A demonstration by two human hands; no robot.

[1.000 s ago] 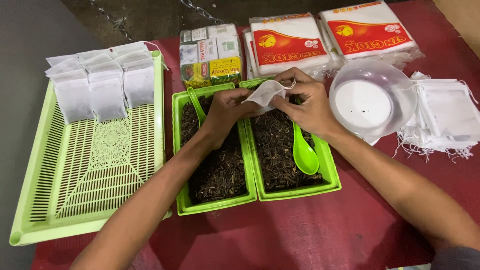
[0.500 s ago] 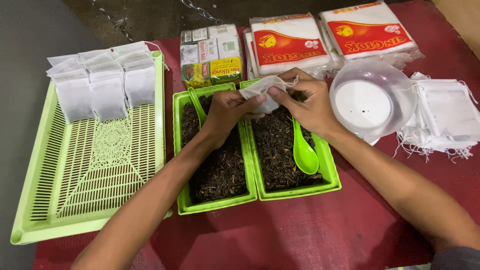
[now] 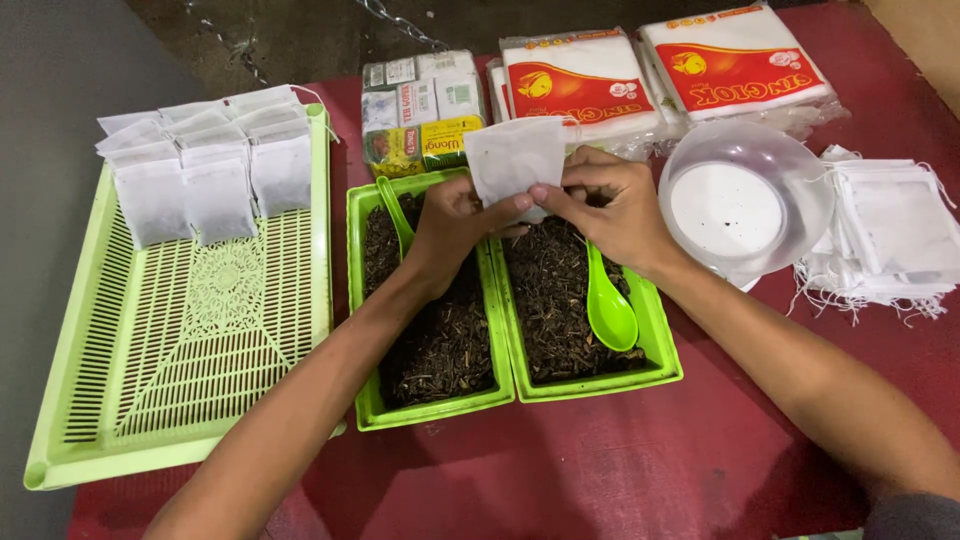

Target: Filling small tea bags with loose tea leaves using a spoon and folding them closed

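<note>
Both hands hold one small white filter bag (image 3: 515,160) upright above two green tubs of dark loose tea. My left hand (image 3: 452,225) pinches its lower left edge over the left tub (image 3: 372,405). My right hand (image 3: 610,210) grips its lower right edge over the right tub (image 3: 665,360). A green plastic spoon (image 3: 608,308) lies in the right tub, just under my right wrist. A second green spoon (image 3: 392,205) sticks out of the left tub beside my left hand.
A large green slotted tray (image 3: 180,350) on the left holds several filled white bags (image 3: 205,170) at its far end. A clear bowl (image 3: 745,195), a pile of empty string bags (image 3: 890,235), boxed tea packs (image 3: 420,110) and wrapped red-and-white packs (image 3: 660,70) lie behind and right.
The white bag was crumpled low between my fingers over the tubs; now it is lifted, spread flat and upright. Both hands rose slightly.
</note>
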